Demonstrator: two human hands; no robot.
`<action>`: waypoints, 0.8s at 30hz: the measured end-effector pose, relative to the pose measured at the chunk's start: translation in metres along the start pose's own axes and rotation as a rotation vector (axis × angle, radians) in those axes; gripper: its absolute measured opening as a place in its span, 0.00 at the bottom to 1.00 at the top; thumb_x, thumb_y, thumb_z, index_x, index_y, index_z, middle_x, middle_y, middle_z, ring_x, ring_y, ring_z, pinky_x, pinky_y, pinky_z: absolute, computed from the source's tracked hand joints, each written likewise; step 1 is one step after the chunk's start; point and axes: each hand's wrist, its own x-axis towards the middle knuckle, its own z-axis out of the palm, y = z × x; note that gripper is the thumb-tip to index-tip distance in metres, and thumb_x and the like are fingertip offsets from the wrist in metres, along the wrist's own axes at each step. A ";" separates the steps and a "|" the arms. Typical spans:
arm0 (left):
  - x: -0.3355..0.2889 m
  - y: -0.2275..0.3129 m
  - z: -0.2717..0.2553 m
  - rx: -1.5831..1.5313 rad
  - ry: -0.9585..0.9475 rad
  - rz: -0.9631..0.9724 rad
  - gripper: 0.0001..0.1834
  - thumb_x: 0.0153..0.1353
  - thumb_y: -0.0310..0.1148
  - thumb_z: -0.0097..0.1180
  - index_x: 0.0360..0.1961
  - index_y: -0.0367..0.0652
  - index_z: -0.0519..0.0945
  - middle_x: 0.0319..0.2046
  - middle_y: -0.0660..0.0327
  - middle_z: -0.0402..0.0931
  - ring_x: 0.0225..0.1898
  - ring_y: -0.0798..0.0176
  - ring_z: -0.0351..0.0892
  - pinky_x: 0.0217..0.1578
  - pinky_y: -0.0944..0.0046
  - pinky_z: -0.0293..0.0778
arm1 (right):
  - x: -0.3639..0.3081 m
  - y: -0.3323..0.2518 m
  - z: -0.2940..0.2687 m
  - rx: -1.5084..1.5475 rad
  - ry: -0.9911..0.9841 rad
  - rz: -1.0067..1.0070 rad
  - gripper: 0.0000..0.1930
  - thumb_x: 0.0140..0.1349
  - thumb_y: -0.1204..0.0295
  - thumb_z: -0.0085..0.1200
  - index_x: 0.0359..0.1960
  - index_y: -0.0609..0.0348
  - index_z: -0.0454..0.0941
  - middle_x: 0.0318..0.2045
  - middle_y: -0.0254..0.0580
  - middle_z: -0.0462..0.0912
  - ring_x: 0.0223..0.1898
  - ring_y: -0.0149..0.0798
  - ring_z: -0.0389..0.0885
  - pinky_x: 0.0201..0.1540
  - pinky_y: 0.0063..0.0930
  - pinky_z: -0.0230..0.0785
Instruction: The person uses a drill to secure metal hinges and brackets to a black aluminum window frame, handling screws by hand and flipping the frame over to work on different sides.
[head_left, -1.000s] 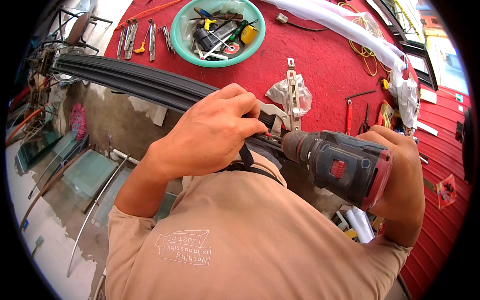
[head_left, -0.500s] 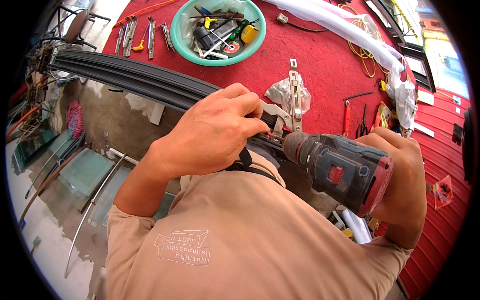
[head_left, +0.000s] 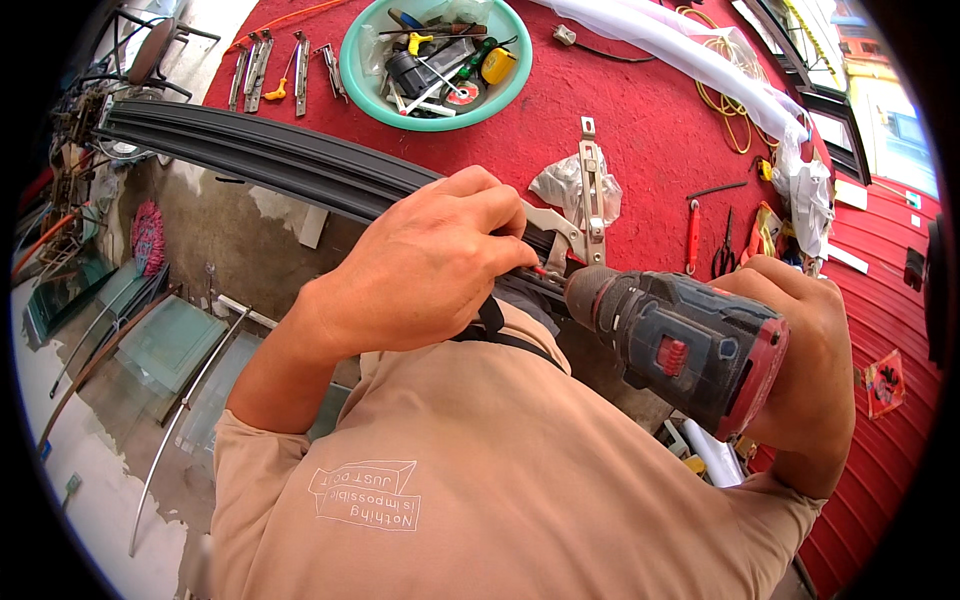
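My right hand (head_left: 795, 305) grips a black and red cordless drill (head_left: 640, 325), its chuck pointing left. At the front of the chuck, a small red-tipped bit (head_left: 543, 271) reaches toward my left fingertips. My left hand (head_left: 425, 255) has its thumb and forefinger pinched together beside that tip, over a dark grey metal profile (head_left: 270, 150). Whatever lies between those fingers is hidden. Just beyond the drill's nose, a silver metal hinge arm (head_left: 592, 195) meets the profile. A crumpled clear plastic bag (head_left: 555, 187) lies under the hinge arm.
On the red-covered table (head_left: 450, 160) stands a green basin (head_left: 350, 75) of tools. Several metal hinges (head_left: 257, 75) lie to its left. Red-handled pliers (head_left: 693, 238), scissors (head_left: 724, 255) and white wrapping (head_left: 690, 65) are at the right. Glass panes (head_left: 170, 345) lean at lower left.
Both hands and the drill stay almost in the same place. A red spot seen beside the chuck earlier no longer shows.
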 end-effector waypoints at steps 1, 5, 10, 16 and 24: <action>0.000 0.000 0.000 0.002 -0.003 -0.001 0.15 0.59 0.21 0.66 0.46 0.38 0.94 0.44 0.57 0.82 0.54 0.49 0.82 0.57 0.53 0.81 | 0.000 0.000 0.000 -0.002 -0.001 -0.001 0.22 0.39 0.67 0.80 0.38 0.61 0.91 0.26 0.41 0.84 0.25 0.44 0.84 0.29 0.37 0.72; 0.001 0.000 -0.001 0.010 -0.010 -0.005 0.14 0.59 0.22 0.67 0.46 0.38 0.94 0.44 0.57 0.82 0.54 0.49 0.82 0.57 0.53 0.80 | 0.001 0.000 0.000 -0.003 0.000 0.001 0.22 0.39 0.67 0.80 0.38 0.61 0.91 0.26 0.41 0.84 0.25 0.44 0.84 0.29 0.37 0.72; 0.001 0.000 -0.001 0.002 -0.016 -0.010 0.14 0.59 0.22 0.67 0.46 0.38 0.94 0.44 0.57 0.82 0.54 0.49 0.81 0.57 0.53 0.80 | 0.001 0.000 -0.001 -0.006 -0.007 0.007 0.22 0.39 0.67 0.81 0.38 0.61 0.91 0.27 0.42 0.85 0.26 0.44 0.85 0.30 0.36 0.73; 0.001 0.000 -0.001 -0.009 -0.014 -0.008 0.14 0.60 0.22 0.66 0.46 0.39 0.94 0.43 0.57 0.82 0.53 0.49 0.81 0.57 0.53 0.80 | 0.001 0.000 -0.003 -0.021 -0.026 0.015 0.22 0.38 0.68 0.81 0.39 0.60 0.91 0.29 0.43 0.87 0.27 0.44 0.87 0.32 0.36 0.76; 0.002 -0.001 0.000 0.000 -0.009 0.002 0.14 0.59 0.22 0.66 0.46 0.39 0.94 0.43 0.58 0.82 0.53 0.49 0.81 0.57 0.53 0.80 | 0.001 0.000 -0.003 -0.014 -0.030 0.017 0.21 0.40 0.68 0.81 0.39 0.60 0.91 0.29 0.42 0.87 0.27 0.44 0.87 0.32 0.36 0.75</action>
